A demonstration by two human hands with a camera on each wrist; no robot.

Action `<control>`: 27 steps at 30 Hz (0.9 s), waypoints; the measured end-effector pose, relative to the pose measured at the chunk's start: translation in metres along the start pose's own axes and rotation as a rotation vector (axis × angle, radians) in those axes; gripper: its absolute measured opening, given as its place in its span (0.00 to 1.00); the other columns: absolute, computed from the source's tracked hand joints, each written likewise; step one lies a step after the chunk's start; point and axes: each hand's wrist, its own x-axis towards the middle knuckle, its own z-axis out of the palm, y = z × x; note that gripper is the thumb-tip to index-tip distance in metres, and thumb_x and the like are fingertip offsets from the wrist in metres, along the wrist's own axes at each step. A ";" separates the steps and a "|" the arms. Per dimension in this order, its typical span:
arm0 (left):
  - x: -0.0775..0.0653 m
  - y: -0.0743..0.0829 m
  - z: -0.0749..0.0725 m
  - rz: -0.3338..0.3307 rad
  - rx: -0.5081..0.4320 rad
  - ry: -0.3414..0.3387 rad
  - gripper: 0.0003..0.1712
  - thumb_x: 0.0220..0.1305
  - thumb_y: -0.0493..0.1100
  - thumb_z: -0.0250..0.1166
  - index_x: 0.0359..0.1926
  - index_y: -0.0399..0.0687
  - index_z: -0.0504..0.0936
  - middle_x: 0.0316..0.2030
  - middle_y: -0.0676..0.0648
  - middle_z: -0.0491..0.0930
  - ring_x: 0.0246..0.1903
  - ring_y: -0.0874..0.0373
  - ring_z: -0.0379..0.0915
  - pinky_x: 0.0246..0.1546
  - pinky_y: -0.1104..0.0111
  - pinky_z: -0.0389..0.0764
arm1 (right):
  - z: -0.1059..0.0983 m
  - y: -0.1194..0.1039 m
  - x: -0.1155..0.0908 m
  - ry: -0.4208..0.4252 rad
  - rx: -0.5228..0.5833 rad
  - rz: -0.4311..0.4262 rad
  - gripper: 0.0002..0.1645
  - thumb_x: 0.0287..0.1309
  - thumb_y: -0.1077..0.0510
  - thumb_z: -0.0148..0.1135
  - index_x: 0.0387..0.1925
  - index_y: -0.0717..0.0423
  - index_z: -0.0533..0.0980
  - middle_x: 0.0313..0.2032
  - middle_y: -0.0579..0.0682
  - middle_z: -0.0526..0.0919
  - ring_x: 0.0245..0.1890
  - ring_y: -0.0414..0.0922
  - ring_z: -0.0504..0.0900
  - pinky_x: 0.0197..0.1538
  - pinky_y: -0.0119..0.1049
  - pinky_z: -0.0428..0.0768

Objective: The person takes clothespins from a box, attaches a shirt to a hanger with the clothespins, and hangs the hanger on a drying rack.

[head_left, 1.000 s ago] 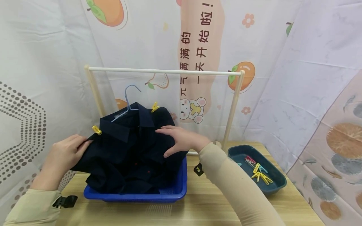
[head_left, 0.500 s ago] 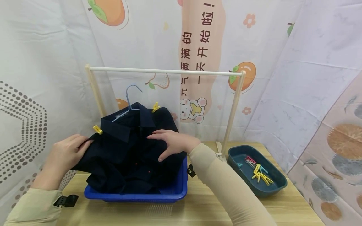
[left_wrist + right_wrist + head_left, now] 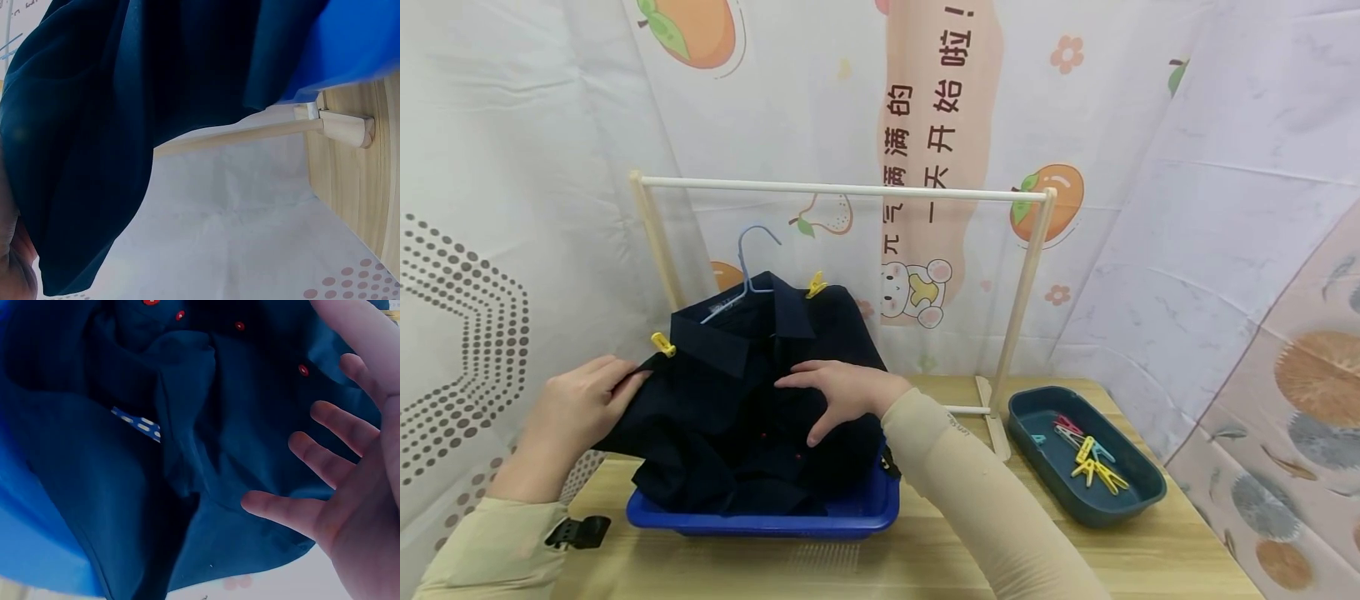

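A dark navy collared shirt hangs on a light-blue hanger, its lower part bunched in a blue basket. Yellow clothespins sit at both shoulders, a left clothespin and a right clothespin. My left hand pinches the shirt's left edge between thumb and fingers, just below the left clothespin. Over the shirt's front, my right hand is spread with nothing in it. The right wrist view shows its fingers apart beside cloth with red buttons.
A clothes rack with a white bar and wooden posts stands behind the basket. To the right on the wooden table is a dark teal tray with several coloured clothespins. Printed curtains enclose the back and sides.
My right hand has moved left and down across the shirt's front, fingers still spread. My left hand keeps its pinch on the shirt's edge.
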 end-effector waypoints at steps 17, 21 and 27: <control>0.002 -0.001 0.001 0.013 -0.003 0.021 0.29 0.71 0.58 0.45 0.30 0.41 0.79 0.27 0.44 0.79 0.22 0.50 0.75 0.21 0.53 0.74 | 0.028 -0.002 0.016 -0.044 -0.004 0.041 0.55 0.37 0.36 0.75 0.67 0.23 0.57 0.70 0.40 0.53 0.68 0.40 0.53 0.64 0.42 0.60; 0.002 0.000 0.001 0.012 -0.002 0.015 0.28 0.71 0.58 0.45 0.30 0.41 0.79 0.27 0.44 0.79 0.22 0.50 0.75 0.21 0.53 0.74 | 0.034 -0.002 0.018 -0.059 0.003 0.057 0.55 0.36 0.36 0.75 0.67 0.21 0.56 0.70 0.40 0.53 0.68 0.40 0.53 0.64 0.42 0.61; 0.002 0.001 0.000 0.008 -0.002 0.001 0.26 0.71 0.56 0.47 0.30 0.40 0.79 0.27 0.44 0.79 0.23 0.50 0.76 0.22 0.54 0.74 | 0.044 -0.002 0.021 -0.090 0.011 0.073 0.56 0.35 0.35 0.76 0.67 0.20 0.56 0.71 0.39 0.51 0.69 0.40 0.51 0.65 0.42 0.60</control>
